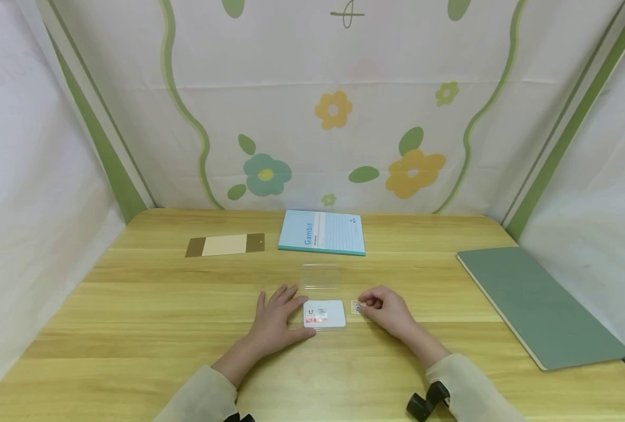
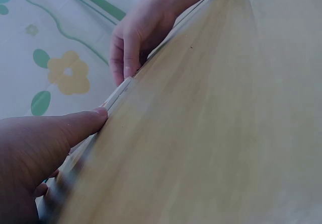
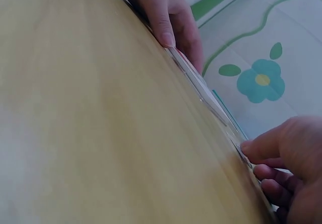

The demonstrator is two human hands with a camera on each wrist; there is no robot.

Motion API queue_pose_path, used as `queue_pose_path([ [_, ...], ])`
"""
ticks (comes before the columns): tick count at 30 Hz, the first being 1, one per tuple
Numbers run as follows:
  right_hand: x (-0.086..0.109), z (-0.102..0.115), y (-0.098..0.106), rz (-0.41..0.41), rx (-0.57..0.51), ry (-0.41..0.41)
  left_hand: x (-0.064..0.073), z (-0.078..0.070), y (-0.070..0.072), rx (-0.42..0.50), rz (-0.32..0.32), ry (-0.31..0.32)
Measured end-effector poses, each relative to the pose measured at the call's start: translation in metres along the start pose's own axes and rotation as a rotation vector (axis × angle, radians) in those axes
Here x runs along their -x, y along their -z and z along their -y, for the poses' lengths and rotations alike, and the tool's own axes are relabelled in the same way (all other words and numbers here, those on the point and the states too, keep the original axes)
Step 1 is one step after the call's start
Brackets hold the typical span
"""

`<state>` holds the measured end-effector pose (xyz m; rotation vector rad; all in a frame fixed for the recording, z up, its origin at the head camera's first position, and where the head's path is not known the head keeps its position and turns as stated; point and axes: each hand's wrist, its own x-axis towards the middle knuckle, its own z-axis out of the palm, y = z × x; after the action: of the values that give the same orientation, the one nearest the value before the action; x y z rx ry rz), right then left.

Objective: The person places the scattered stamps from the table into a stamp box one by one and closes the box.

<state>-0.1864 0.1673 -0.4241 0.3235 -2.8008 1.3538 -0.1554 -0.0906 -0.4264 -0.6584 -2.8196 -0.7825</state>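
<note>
A stack of white cards [image 1: 335, 315] with a small red-and-grey print lies in a shallow clear plastic tray. My left hand [image 1: 271, 323] rests at its left side, fingers spread, with thumb and index finger touching the near and far left corners. In the right wrist view the white stack [image 3: 198, 83] shows edge-on under the left thumb. Just right of the tray, my right hand [image 1: 388, 312] pinches a small square sticker-like piece [image 1: 354, 308] with a pale border and grey print. The fingertips cover part of it. A clear plastic lid-like piece [image 1: 320, 276] lies beyond the tray.
Toward the back of the wooden table [image 1: 133, 328] lies a light-blue notebook [image 1: 323, 232], with a brown-and-cream card strip [image 1: 225, 245] to its left. A large green folder [image 1: 539, 308] lies along the right edge. A flowered curtain [image 1: 365, 129] hangs behind the table.
</note>
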Motion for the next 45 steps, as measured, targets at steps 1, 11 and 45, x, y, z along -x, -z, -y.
queue_pose_path([
  [1, -0.0001, 0.0002, -0.0004, -0.006, 0.016, 0.001, 0.0000, -0.0001, 0.0000, 0.000, 0.001, 0.001],
  [11, -0.0003, 0.0042, -0.0009, -0.023, 0.102, 0.012, -0.0008, -0.0006, 0.0001, -0.007, 0.002, 0.005],
  [45, 0.0017, 0.0045, 0.0007, -0.005, 0.049, 0.082, -0.0005, -0.0016, 0.0018, -0.003, 0.012, 0.006],
])
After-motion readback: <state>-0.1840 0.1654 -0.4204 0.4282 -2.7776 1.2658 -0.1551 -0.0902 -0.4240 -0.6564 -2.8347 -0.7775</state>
